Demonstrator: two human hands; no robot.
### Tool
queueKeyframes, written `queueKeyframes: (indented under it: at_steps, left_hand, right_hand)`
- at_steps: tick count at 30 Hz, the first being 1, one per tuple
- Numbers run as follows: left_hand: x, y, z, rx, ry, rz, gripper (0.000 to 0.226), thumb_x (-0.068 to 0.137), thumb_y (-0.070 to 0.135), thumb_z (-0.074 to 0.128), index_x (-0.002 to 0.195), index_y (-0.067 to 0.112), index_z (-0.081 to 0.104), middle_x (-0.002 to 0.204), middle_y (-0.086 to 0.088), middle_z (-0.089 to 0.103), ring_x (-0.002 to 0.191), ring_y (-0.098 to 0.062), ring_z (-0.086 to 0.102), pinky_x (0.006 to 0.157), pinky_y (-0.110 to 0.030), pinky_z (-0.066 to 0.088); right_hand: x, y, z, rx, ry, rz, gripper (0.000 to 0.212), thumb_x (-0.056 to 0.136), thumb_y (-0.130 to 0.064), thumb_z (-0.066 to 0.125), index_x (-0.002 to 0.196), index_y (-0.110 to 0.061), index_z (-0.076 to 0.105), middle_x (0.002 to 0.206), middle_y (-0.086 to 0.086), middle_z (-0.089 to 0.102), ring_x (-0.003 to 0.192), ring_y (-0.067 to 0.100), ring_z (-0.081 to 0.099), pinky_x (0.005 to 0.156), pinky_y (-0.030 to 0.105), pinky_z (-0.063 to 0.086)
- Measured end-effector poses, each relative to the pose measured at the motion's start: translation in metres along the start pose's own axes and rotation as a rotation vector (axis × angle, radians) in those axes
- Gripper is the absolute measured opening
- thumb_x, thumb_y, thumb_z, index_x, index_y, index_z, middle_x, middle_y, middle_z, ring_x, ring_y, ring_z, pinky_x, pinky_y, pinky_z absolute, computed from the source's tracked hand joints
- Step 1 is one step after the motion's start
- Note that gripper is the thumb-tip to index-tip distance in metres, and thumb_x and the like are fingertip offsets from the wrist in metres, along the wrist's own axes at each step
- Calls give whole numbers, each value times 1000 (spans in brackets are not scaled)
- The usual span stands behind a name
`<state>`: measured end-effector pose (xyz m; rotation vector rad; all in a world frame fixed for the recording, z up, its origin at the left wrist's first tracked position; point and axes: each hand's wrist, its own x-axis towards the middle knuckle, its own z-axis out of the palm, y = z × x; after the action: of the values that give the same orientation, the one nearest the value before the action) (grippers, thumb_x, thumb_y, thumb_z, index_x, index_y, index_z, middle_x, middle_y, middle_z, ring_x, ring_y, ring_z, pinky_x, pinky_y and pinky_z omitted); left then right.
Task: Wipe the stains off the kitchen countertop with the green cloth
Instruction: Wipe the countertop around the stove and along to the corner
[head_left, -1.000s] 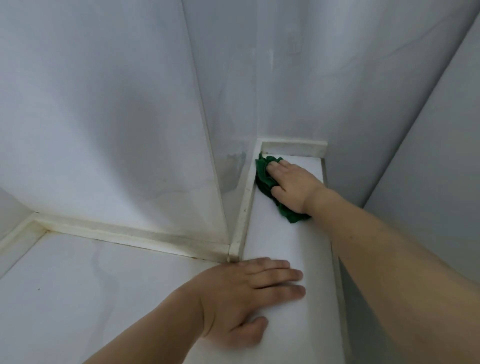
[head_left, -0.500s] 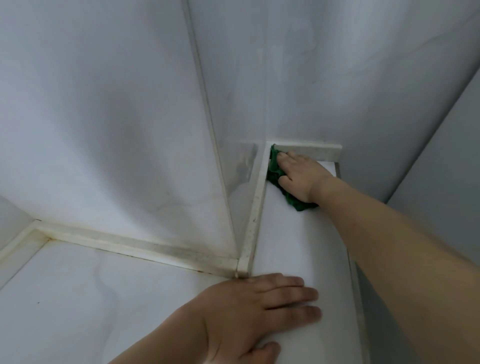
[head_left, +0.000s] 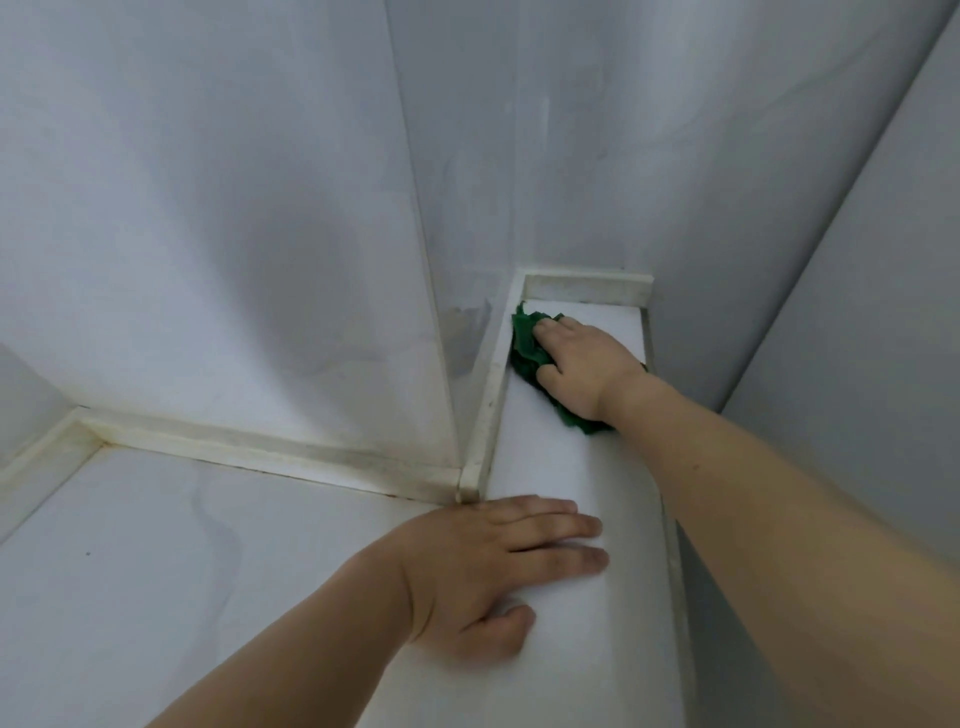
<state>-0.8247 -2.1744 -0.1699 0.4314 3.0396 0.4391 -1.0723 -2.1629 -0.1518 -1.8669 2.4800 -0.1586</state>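
Observation:
The white kitchen countertop (head_left: 561, 467) narrows into a strip that ends in a back corner. There my right hand (head_left: 584, 366) presses down on the crumpled green cloth (head_left: 527, 345), which lies against the raised left rim (head_left: 493, 384) near the corner. Most of the cloth is hidden under the hand; a green tip shows by the wrist. My left hand (head_left: 488, 571) rests flat on the near part of the countertop with its fingers spread and straight.
Pale wall panels (head_left: 234, 234) rise on all sides and meet at a protruding edge (head_left: 431, 312). A grimy raised rim (head_left: 270, 452) lines the foot of the walls. A smudged patch (head_left: 465, 325) marks the wall beside the cloth. A faint stain (head_left: 208, 525) curves across the left countertop.
My right hand slid the cloth deeper toward the back corner, then eased back a little along the left rim. My left hand stayed flat in place.

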Motion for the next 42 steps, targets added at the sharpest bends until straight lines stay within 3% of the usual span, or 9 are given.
queueKeyframes:
  at_steps: [6, 13, 17, 21, 25, 29, 33, 37, 42]
  left_hand:
    - [0, -6, 5, -24, 42, 37, 67, 88, 24, 54, 153, 17, 36, 162, -2, 26, 152, -18, 15, 119, -40, 25]
    - [-1, -8, 3, -17, 47, 41, 65, 90, 31, 47, 153, 19, 36, 162, -1, 26, 152, -15, 13, 121, -36, 20]
    - [1, -8, 5, -38, 23, 37, 68, 87, 31, 44, 153, 18, 34, 163, -2, 24, 152, -17, 14, 120, -41, 23]
    - [0, -7, 3, -6, -35, 12, 68, 90, 31, 42, 156, 23, 26, 164, 2, 18, 152, -14, 9, 121, -41, 22]
    - [1, 1, -2, 16, -5, -1, 68, 87, 29, 38, 154, 17, 34, 162, -3, 26, 152, -16, 13, 124, -32, 12]
    - [-1, 0, 0, 19, 20, 17, 67, 87, 26, 40, 153, 16, 35, 161, -4, 28, 151, -17, 16, 123, -34, 17]
    - [-1, -3, 2, -2, 23, 15, 67, 88, 28, 40, 154, 20, 32, 163, -1, 24, 152, -16, 13, 121, -38, 22]
    - [-1, -7, 5, -23, 35, 34, 64, 90, 30, 42, 153, 19, 34, 162, -2, 25, 152, -18, 15, 118, -42, 26]
    - [2, -10, 6, -55, 57, 55, 67, 87, 25, 52, 151, 16, 38, 161, -4, 28, 151, -18, 18, 120, -39, 23]
  right_hand:
    - [34, 10, 2, 9, -43, 63, 64, 98, -34, 33, 153, -6, 16, 160, 11, 19, 145, 24, 19, 115, 32, 18]
    - [54, 28, 1, 62, -78, 88, 65, 98, -35, 37, 154, -9, 15, 161, 10, 17, 147, 23, 16, 118, 31, 13]
    - [44, 25, -3, 120, -15, 95, 49, 91, -31, 47, 134, -8, 44, 128, 17, 51, 117, 33, 49, 92, 33, 37]
    - [11, 12, 0, 139, -22, 29, 47, 85, -35, 46, 125, -12, 49, 111, 11, 53, 98, 30, 52, 82, 35, 42]
    - [-19, -1, 3, 120, -37, -16, 44, 77, -37, 38, 111, -13, 51, 99, 7, 53, 90, 27, 51, 76, 34, 38]
    - [-22, -2, 4, 92, -31, -34, 48, 83, -34, 39, 126, -14, 45, 114, 8, 53, 100, 26, 50, 80, 31, 32]
    - [-10, -1, 2, 106, -38, -19, 58, 88, -34, 40, 142, -13, 35, 134, 11, 48, 118, 28, 46, 99, 33, 35]
    - [20, 8, -1, 82, -41, 40, 65, 95, -33, 39, 152, -8, 19, 157, 13, 26, 142, 26, 26, 116, 32, 21]
    - [49, 23, -1, 63, -72, 97, 68, 97, -38, 34, 154, -10, 10, 161, 13, 14, 147, 25, 15, 119, 33, 14]
